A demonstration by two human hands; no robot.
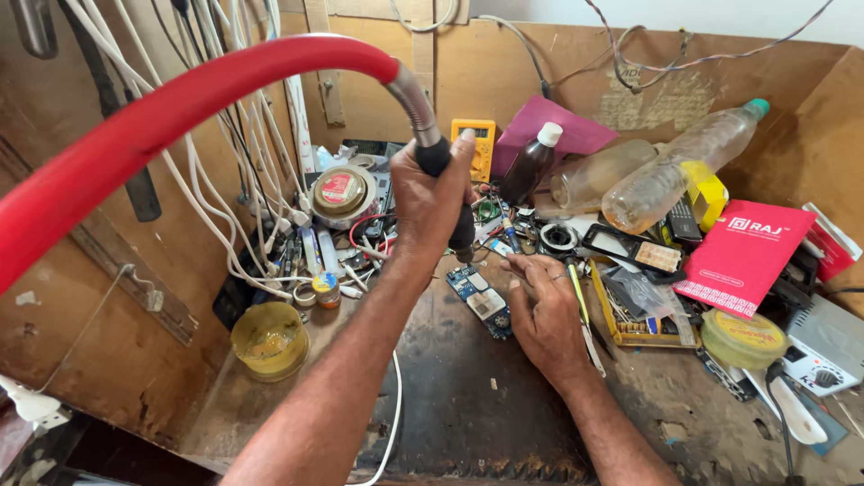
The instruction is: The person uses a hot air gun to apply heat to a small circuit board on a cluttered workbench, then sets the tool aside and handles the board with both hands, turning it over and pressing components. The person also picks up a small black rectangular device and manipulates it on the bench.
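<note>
Head cam view: cluttered workbench, red hose arcing in from the left edge. Left hand is wrapped tight around the hot-air handle, nozzle aimed down near the small blue circuit board mid-bench. Right hand steadies the board, fingers flat and loosely together. Looks mid-rework, nothing lifted off yet.

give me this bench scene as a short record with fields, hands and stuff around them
left hand: grips the black handle of a hot-air tool, nozzle pointing down
hose: red, arcs up and left from the tool
right hand: rests on the bench, fingers at a small circuit board
mat: dark, under the board
left of hands: yellow tub, white cables
right of hands: red booklet, plastic bottles
behind: yellow meter, brown bottle
</note>
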